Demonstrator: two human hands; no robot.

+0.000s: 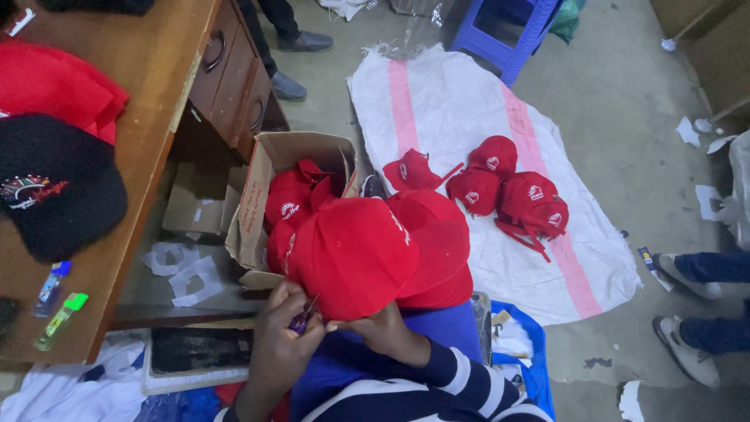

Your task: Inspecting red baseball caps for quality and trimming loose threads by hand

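A stack of red caps (pixel 355 254) rests on my lap. At the lower edge of the front cap, my left hand (pixel 280 337) is closed around a small purple cutting tool (pixel 303 319) with its tip against the brim. My right hand (pixel 384 327), in a navy-and-white striped sleeve, grips the same cap from underneath, partly hidden by it. A second red cap (pixel 441 234) sits behind the front one.
An open cardboard box (pixel 258 195) holds more red caps. Several red caps (pixel 512 191) lie on a white sack (pixel 461 101) on the floor. The wooden desk (pixel 148 94) at left carries a black cap (pixel 55 191) and two lighters (pixel 58 301). Other people's shoes (pixel 691 273) are at right and at top (pixel 293 86). A blue stool (pixel 508 31) stands beyond.
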